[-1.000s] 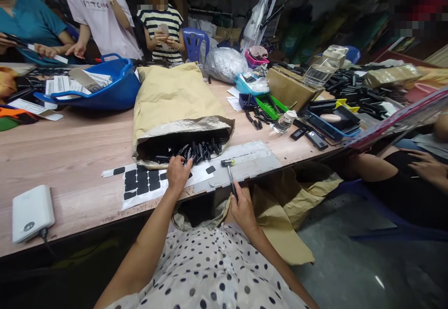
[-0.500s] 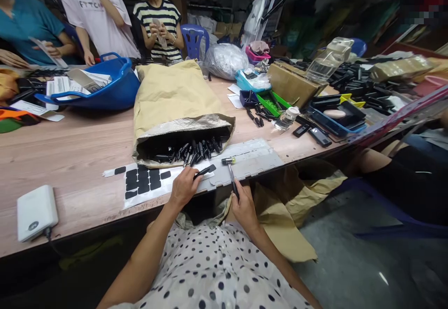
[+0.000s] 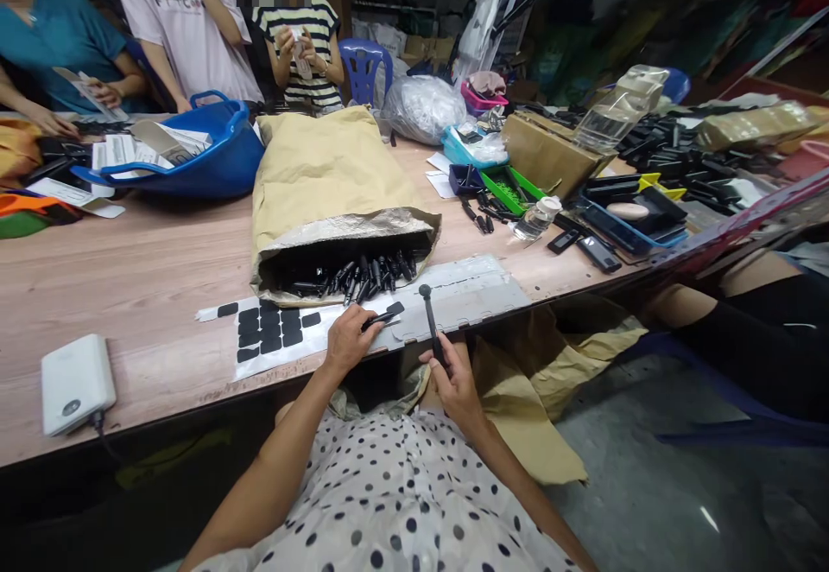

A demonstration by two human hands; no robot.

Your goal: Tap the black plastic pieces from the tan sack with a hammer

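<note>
My left hand [image 3: 350,340], fingers closed, holds a slim black piece [image 3: 379,319] at the table's front edge. A flat, dark squarish shape shows at its far end; I cannot tell whether it belongs to the piece. My right hand [image 3: 452,375] grips the dark handle of a small hammer [image 3: 428,317], upright, its round head seen end-on over a grey board [image 3: 479,285]. Left of my left hand, a white backing sheet [image 3: 243,371] carries several black rounded-square stickers [image 3: 270,327]. Behind, an open brown paper bag [image 3: 324,157] lies with many small black parts [image 3: 372,276] in its mouth.
A white power bank [image 3: 78,384] with a cable lies at left. A blue basket [image 3: 213,157] of white papers stands behind it. Trays, a clear bottle [image 3: 537,218] and a cardboard box [image 3: 550,153] fill the right. Several people work across the table.
The hammer has turned in my right hand: its head showed side-on with a yellowish end, and now faces me round and dark. My left hand keeps its hold. The view has shifted slightly.
</note>
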